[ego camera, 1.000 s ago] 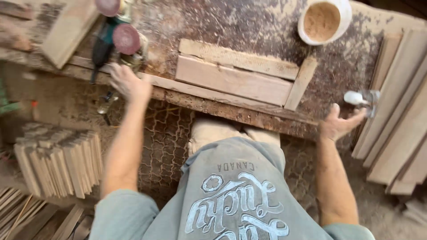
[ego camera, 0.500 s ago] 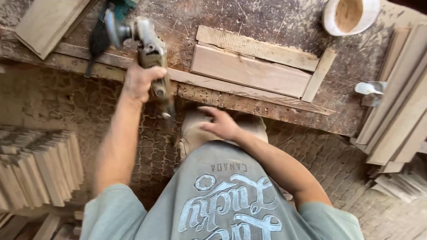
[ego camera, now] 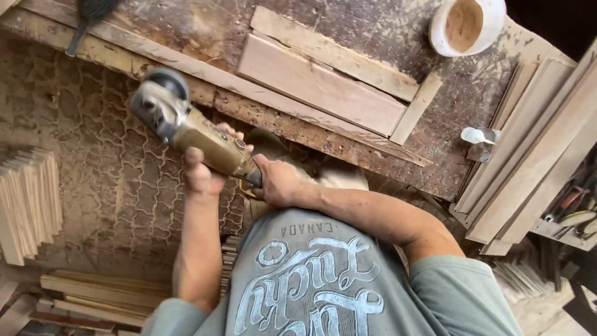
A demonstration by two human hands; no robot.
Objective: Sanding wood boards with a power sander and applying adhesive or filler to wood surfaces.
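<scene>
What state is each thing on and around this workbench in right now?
Angle grinder: lifted off the bench, held in both hands.
Left hand: closed around the grinder body.
Right hand: closed around its rear end.
White tub: open, holding sawdust-coloured powder.
Wooden boards: lying flat on the workbench.

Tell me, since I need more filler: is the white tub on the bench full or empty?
Nearly full: the white tub shows tan powder close to its rim.
</scene>
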